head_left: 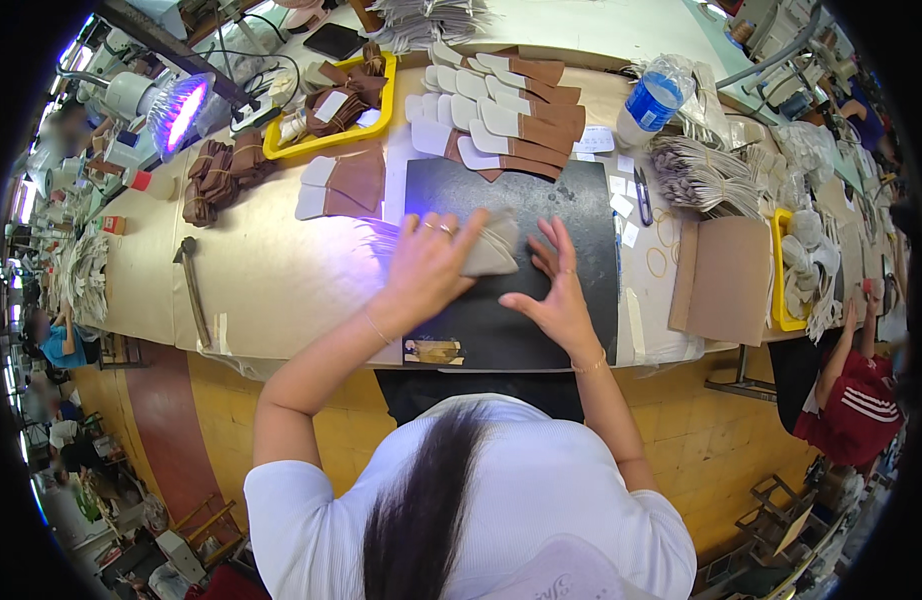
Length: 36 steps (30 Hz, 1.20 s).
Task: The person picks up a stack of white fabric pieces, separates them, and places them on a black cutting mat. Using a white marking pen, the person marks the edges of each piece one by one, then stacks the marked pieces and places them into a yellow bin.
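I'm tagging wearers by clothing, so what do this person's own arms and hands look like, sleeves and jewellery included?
Both forearms are bare below short white T-shirt sleeves. The left hand wears a ring on one finger and a thin bracelet at the wrist. The right hand has a thin bracelet at its wrist too. No gloves.

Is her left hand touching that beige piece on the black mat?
Touching. The head view shows the left hand lying over the beige piece, its fingers covering the piece's left part on the black mat.

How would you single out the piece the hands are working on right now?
Find the black mat in the middle of the long workbench. On its upper left lies one pale grey piece, pressed by the left hand, right hand beside it. Unlike the brown-and-white pieces fanned out behind, it is plain grey.
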Tool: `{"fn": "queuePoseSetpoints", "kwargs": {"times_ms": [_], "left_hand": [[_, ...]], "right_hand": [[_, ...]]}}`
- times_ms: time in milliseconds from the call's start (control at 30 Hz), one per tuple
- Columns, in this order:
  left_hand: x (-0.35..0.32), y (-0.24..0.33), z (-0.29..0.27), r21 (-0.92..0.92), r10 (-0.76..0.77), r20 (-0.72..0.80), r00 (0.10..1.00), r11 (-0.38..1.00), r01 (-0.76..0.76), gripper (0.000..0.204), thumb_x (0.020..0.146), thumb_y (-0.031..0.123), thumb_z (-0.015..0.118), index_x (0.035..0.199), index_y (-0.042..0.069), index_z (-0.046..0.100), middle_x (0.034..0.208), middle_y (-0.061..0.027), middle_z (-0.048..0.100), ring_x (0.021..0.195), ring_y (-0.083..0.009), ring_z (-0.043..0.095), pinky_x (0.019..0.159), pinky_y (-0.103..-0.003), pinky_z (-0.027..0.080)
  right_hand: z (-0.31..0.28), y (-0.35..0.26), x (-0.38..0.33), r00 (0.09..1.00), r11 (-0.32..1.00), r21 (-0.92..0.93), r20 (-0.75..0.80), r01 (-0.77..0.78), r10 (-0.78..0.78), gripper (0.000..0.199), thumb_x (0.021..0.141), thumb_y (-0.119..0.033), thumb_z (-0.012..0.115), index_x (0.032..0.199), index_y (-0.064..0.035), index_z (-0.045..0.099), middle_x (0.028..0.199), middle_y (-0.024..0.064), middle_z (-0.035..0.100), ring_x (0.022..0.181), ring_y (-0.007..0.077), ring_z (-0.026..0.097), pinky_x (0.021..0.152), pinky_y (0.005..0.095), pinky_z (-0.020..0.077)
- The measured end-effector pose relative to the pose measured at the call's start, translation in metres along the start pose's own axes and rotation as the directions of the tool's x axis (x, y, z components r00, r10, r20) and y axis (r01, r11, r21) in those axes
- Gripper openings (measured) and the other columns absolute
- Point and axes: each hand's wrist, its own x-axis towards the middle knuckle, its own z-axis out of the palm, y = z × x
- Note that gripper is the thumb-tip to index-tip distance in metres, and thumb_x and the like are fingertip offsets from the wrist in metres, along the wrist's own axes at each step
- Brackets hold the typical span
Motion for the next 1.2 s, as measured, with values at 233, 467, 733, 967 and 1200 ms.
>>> {"fn": "queuePoseSetpoints", "kwargs": {"times_ms": [233, 467, 733, 967, 1200], "left_hand": [[-0.024, 0.025, 0.003, 0.052, 0.071, 0.031, 0.997, 0.996, -0.072, 0.091, 0.070, 0.037, 0.086, 0.145, 0.006, 0.045, 0.113, -0.0141, 0.059, 0.110, -0.0306, 0.056, 0.097, -0.048, 0.040], [-0.017, 0.011, 0.008, 0.178, 0.127, 0.126, 0.984, 0.973, -0.149, 0.072, 0.071, 0.032, 0.085, 0.132, 0.006, 0.056, 0.109, -0.0120, 0.062, 0.103, -0.0296, 0.061, 0.093, -0.046, 0.043], [-0.022, 0.013, 0.011, 0.255, 0.150, 0.031, 0.988, 0.955, -0.153, 0.056, 0.075, 0.028, 0.083, 0.121, 0.007, 0.058, 0.102, -0.0107, 0.064, 0.094, -0.0275, 0.062, 0.082, -0.043, 0.044], [-0.010, 0.020, -0.019, 0.192, 0.050, 0.229, 0.972, 0.977, -0.096, 0.057, 0.075, 0.037, 0.083, 0.118, 0.008, 0.058, 0.104, -0.0118, 0.066, 0.097, -0.0287, 0.065, 0.080, -0.041, 0.046], [-0.009, 0.008, 0.015, 0.204, 0.106, 0.135, 0.985, 0.970, -0.133, 0.058, 0.078, 0.043, 0.080, 0.118, 0.007, 0.057, 0.105, -0.0113, 0.064, 0.099, -0.0272, 0.063, 0.081, -0.042, 0.046]], "right_hand": [[-0.023, -0.002, 0.015, 0.907, 0.970, -0.243, 0.410, 0.007, 0.096, 0.079, 0.072, -0.019, 0.089, 0.142, -0.0103, 0.053, 0.127, 0.0115, 0.061, 0.118, 0.0305, 0.060, 0.103, 0.0393, 0.0470], [-0.020, 0.002, 0.007, 0.915, 0.932, -0.298, 0.397, 0.205, -0.074, 0.063, 0.076, -0.012, 0.085, 0.133, -0.0108, 0.059, 0.125, 0.0098, 0.062, 0.120, 0.0307, 0.059, 0.103, 0.0416, 0.0466], [-0.026, -0.012, 0.004, 0.906, 0.722, -0.572, 0.379, 0.389, -0.187, 0.079, 0.074, -0.028, 0.085, 0.145, -0.0203, 0.051, 0.142, 0.0068, 0.053, 0.140, 0.0316, 0.042, 0.115, 0.0503, 0.0341], [-0.022, -0.012, 0.009, 0.859, 0.731, -0.526, 0.487, 0.434, -0.159, 0.064, 0.082, -0.025, 0.079, 0.141, -0.0208, 0.056, 0.137, 0.0080, 0.055, 0.133, 0.0322, 0.048, 0.111, 0.0460, 0.0378], [-0.027, -0.007, 0.002, 0.939, 0.787, -0.535, 0.305, 0.305, -0.157, 0.059, 0.088, -0.022, 0.074, 0.143, -0.0156, 0.054, 0.146, 0.0134, 0.050, 0.135, 0.0357, 0.047, 0.115, 0.0480, 0.0357]]}}
